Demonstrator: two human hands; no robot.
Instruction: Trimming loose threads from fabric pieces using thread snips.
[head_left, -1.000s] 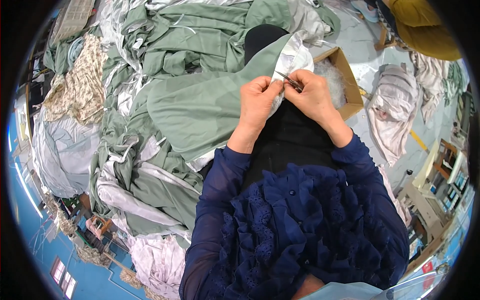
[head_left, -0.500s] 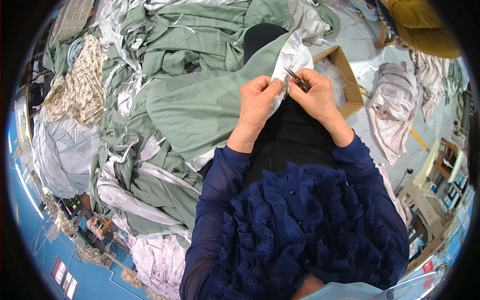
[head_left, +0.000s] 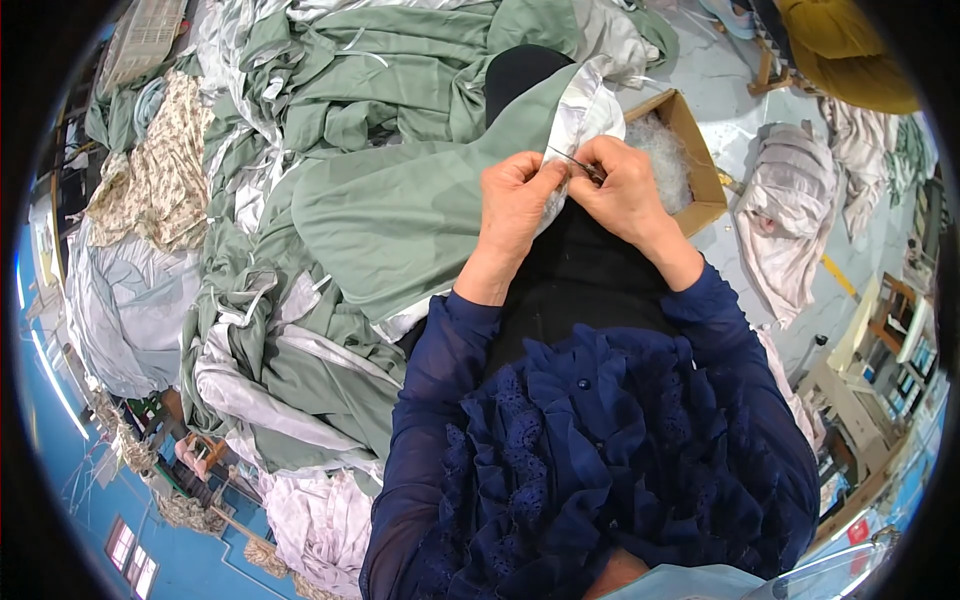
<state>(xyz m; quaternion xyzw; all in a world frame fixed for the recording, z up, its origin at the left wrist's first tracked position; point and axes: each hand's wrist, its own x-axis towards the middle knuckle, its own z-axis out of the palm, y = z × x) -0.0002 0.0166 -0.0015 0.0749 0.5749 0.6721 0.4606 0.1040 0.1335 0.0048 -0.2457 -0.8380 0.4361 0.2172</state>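
Note:
A sage-green cloth (head_left: 420,205) with a white lining lies over my lap, its edge gathered between my two hands. My left hand (head_left: 515,205) is closed, pinching the white underside (head_left: 585,108) near the seam between finger and thumb. Right beside it, my right hand (head_left: 622,190) is shut on small dark thread snips (head_left: 592,172). Their thin blades point up and left, across the cloth edge by my left thumb. The right fingertips also meet the cloth there; exactly what they pinch is hidden.
Heaps of green and white cloth (head_left: 380,90) spread to the left and ahead. An open cardboard box (head_left: 705,165) of whitish thread scraps stands ahead right. Folded pale cloth (head_left: 790,190) lies on the floor further right. A person's mustard clothing (head_left: 850,50) shows at upper right.
The snips have turned in my right hand, their blades now pointing further left over the cloth edge. My right hand has shifted slightly left, closer to my left hand.

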